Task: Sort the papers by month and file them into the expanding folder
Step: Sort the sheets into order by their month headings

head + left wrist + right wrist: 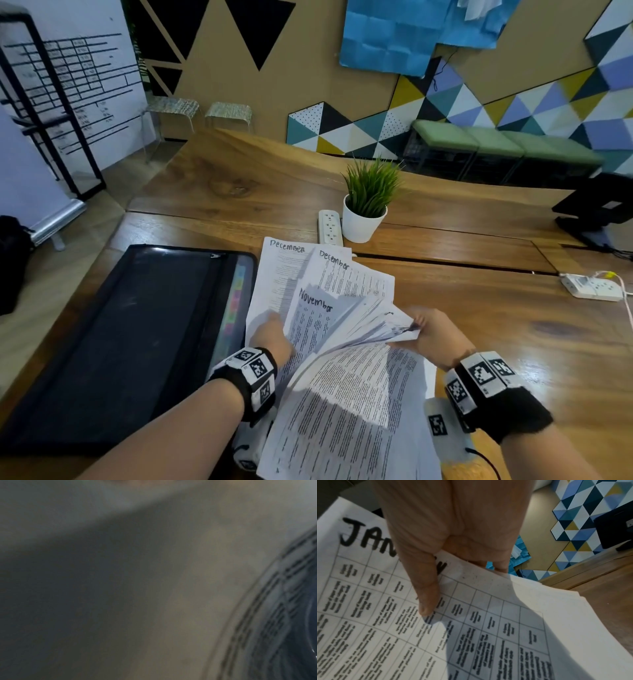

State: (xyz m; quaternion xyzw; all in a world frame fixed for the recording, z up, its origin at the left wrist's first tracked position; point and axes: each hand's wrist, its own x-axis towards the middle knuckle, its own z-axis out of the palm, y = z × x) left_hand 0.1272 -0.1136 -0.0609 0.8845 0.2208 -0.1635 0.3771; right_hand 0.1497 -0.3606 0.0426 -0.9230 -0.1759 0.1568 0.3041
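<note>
The right hand is pinching the near corner of a fanned stack of papers, thumb lying on a sheet headed with a word starting "JAN", while the left hand is reaching in under the lifted sheets toward the "November" page; whether its fingers are curled or flat I cannot tell. The open expanding folder is lying just left of the stack, its long axis and coloured tabs running alongside the papers' left edge, so the left hand is nearer it. Beyond the stack a potted plant and power strip are crowding the far side, while bare table is lying to its right.
</note>
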